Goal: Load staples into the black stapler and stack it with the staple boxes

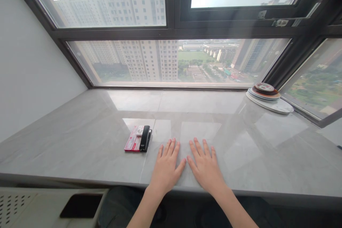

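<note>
stapler (145, 138) is lying on the counter (80, 131), to the left of the left hand (166, 171) and apart from it. the left hand is resting palm down with its fingers spread, and the right hand (205, 169) is mirroring it, thumbs pointing inward and nearly meeting. neither is holding anything; the counter is probably steadying both, since the forearms are coming in over its near edge. beyond the left hand, the stapler is sitting along the right side of some red and white boxes (129, 143), probably grouped so that all are staying together within reach; the view is not clearly showing whether it is overlapping them. farther out, a stack (268, 94) of round pieces is occupying the far right corner by the window (171, 34), larger ones lying beneath smaller, likely for stability
</note>
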Tool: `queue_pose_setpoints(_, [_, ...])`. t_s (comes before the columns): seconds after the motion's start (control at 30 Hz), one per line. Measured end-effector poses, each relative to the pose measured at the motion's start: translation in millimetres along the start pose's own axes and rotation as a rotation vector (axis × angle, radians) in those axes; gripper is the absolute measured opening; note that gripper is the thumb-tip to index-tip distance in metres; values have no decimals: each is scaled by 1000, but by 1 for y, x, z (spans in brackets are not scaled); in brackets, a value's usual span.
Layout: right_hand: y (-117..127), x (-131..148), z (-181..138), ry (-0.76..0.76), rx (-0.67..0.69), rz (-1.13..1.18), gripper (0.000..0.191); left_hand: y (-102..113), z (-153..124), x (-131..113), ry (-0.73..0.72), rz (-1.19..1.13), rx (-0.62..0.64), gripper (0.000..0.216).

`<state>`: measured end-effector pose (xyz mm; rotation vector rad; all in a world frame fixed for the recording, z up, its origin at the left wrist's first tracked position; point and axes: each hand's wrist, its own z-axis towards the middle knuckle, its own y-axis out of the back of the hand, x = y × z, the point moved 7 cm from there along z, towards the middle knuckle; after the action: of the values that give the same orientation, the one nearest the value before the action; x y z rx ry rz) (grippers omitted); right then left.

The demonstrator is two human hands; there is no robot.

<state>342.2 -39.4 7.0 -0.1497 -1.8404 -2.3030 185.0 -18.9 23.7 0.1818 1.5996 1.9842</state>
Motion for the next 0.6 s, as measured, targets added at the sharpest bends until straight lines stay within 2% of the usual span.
queue_pose_setpoints(0.6, [1, 1, -2, 40, 28, -21, 67, 3, 0, 0, 9, -18, 4, 61])
